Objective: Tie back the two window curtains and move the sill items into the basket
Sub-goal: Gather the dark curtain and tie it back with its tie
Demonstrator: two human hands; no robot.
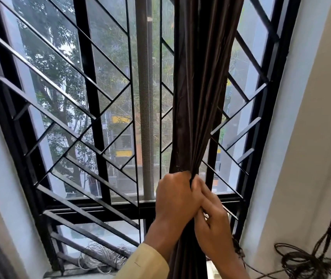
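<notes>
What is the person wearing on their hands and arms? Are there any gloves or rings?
There are no gloves, and no rings or watch show. The left hand and the right hand are both bare. A pale yellow long sleeve with a plain cuff comes up to the left wrist. On the right side no sleeve shows in the picture.
</notes>
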